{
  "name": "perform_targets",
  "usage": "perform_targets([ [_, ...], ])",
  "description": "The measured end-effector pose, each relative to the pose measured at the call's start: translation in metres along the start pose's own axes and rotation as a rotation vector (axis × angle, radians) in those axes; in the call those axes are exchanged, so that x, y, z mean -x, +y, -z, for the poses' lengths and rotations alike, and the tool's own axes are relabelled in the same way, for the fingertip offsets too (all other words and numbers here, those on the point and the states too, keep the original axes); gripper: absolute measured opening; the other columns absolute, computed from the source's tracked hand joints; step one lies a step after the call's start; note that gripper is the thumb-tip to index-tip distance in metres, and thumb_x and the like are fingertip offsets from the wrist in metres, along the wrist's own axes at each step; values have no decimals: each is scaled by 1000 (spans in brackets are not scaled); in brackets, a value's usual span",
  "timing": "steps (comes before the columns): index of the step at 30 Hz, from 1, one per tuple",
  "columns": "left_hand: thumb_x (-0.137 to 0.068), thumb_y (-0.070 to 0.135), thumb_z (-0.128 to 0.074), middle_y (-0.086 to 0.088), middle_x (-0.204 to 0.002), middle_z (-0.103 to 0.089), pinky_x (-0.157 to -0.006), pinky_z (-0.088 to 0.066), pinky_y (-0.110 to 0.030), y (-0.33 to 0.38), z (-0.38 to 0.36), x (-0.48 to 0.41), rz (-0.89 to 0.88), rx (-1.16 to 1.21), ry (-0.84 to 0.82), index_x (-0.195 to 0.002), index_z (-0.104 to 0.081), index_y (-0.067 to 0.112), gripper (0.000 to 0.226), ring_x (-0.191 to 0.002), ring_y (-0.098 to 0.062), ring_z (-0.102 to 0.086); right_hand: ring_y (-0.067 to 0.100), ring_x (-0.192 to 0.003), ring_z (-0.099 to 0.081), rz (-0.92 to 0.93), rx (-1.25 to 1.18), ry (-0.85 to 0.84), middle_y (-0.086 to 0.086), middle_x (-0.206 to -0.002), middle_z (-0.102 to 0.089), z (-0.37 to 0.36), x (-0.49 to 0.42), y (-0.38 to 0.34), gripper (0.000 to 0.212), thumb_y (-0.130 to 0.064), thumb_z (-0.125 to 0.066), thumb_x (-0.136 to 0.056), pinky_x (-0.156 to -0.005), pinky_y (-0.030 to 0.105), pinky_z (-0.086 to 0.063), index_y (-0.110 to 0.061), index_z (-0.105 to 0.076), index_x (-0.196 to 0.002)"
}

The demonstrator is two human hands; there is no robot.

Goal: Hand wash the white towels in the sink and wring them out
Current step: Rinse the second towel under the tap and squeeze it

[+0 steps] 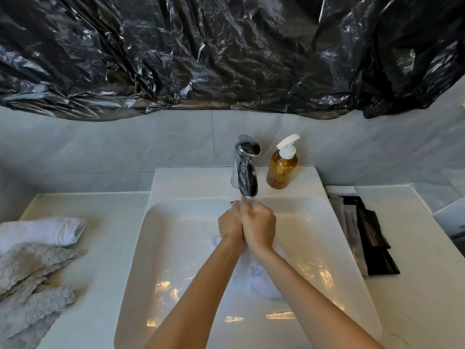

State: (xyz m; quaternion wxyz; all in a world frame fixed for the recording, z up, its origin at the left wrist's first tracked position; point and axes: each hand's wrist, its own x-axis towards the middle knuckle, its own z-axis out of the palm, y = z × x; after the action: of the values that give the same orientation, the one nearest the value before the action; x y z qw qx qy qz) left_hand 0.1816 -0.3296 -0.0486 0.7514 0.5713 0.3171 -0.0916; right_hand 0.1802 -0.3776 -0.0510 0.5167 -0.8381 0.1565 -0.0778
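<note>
Counter, left: folded white towel (54, 230) beside a grey rag (30, 278).
Sink (324, 217): wet white towel (261, 280) in the basin (partly under the forearms).
Hands: left hand (230, 225) and right hand (259, 229) pressed together under the tap (245, 167).
Right: soap bottle (281, 167).

A white towel (261, 280) lies crumpled and wet in the basin of the white sink (141, 238), on the basin floor in front of the faucet (245, 170), partly hidden beneath the person's forearms; one pale corner of it shows to the left of the wrists. A second white towel (47, 230) lies dry and loosely rolled on the table to the left of the sink, its open end turned toward the basin. Just in front of that rolled towel, also left of the sink, a greyish, fluffy towel (30, 285) lies in rumpled folds on the table.
</note>
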Motion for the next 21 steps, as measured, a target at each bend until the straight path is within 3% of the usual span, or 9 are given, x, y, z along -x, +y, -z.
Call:
perform_targets([
  [5,-89,18,-54,-2,-63,-50,-59,-36,-29,2,3,2,51,-49,124,-66,-51,10,24,-63,-20,-45,37,-82,-62,-118,58,38,16,-83,-70,-7,-19,4,34,-31,-52,-94,-68,35,-46,-6,-70,-78],
  [8,-91,21,-52,-4,-69,-58,-62,-39,-29,4,11,5,4,-117,42,-71,-58,10,23,-68,-21,-50,32,-74,-52,-217,-33,-6,14,-72,-61,-2,-33,9,44,-34,-51,-95,-66,33,-38,-9,-57,-59],
  [10,-92,27,-55,-7,-84,-69,-70,-45,-30,10,24,3,-11,-159,-58,-85,-69,8,25,-78,-20,-60,28,-69,-44,-214,-3,-108,8,-61,-50,6,-40,10,54,-40,-51,-96,-64,32,-33,-14,-43,-49],
  [13,-91,54,-56,-4,-101,-73,-88,-51,-32,21,51,-2,47,-373,-110,-99,-71,11,46,-93,-21,-67,20,-57,-32,-212,-71,-250,0,-53,-32,22,-46,2,55,-42,-51,-97,-56,31,-25,-16,-33,-53],
  [15,-92,65,-45,3,-103,-67,-93,-46,-33,23,63,-2,-22,-603,-117,-99,-68,16,54,-99,-20,-62,16,-57,-34,-257,-143,-370,0,-59,-35,27,-47,1,42,-39,-46,-100,-55,28,-25,-13,-45,-66],
  [17,-96,65,-31,7,-110,-58,-93,-40,-31,24,63,5,-132,-723,-193,-116,-64,27,54,-107,-18,-54,21,-69,-47,-290,-214,-471,7,-69,-49,27,-45,5,32,-32,-44,-100,-65,30,-34,-11,-55,-79],
  [19,-100,60,-25,9,-111,-57,-92,-39,-31,24,56,11,-261,-746,-219,-121,-63,26,56,-108,-17,-53,24,-72,-50,-312,-276,-503,11,-72,-54,29,-40,9,34,-27,-44,-99,-69,32,-36,-12,-58,-72],
  [21,-97,62,-33,4,-102,-67,-85,-44,-31,24,52,11,-365,-725,-176,-104,-68,16,58,-97,-18,-59,19,-63,-50,-314,-345,-508,8,-67,-56,36,-37,9,39,-21,-43,-98,-61,29,-35,-13,-59,-63],
])
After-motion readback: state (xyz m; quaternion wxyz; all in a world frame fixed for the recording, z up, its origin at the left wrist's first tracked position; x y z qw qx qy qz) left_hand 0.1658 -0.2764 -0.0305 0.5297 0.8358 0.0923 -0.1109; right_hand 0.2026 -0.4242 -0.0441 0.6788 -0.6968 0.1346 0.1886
